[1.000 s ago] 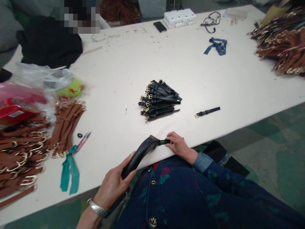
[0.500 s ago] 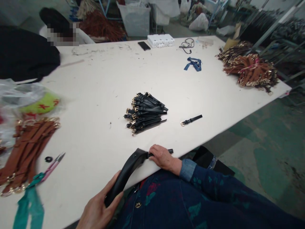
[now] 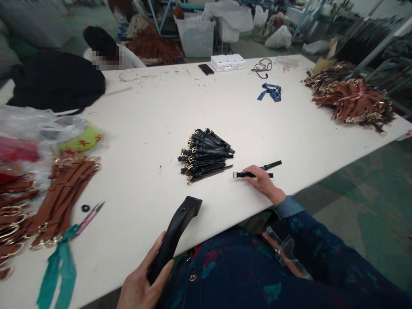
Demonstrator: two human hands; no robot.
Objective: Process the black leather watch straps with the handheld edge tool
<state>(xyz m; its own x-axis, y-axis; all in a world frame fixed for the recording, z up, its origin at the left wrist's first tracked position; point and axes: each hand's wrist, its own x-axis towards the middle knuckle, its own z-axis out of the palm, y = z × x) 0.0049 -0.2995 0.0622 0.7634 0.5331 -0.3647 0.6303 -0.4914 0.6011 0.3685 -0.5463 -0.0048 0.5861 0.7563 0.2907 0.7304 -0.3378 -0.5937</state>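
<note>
Black watch strap with gold buckle (image 3: 241,174) has just come off the curved black plastic form (image 3: 176,231); open right hand (image 3: 264,183) rests on it, while left hand (image 3: 141,283) stays closed around the form.

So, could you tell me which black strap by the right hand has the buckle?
The lower strap, under the right hand; the upper one shows no buckle.

A long white table (image 3: 167,107) fills the middle of the workshop, standing on a scuffed, green-painted floor (image 3: 363,206). Beyond its far edge, a translucent plastic bin (image 3: 195,37) sits on a metal stand, and white sacks (image 3: 278,36) lie further back. Metal shelving racks (image 3: 370,38) hung with dark straps line the far right. The light is flat and even across the room.
</note>
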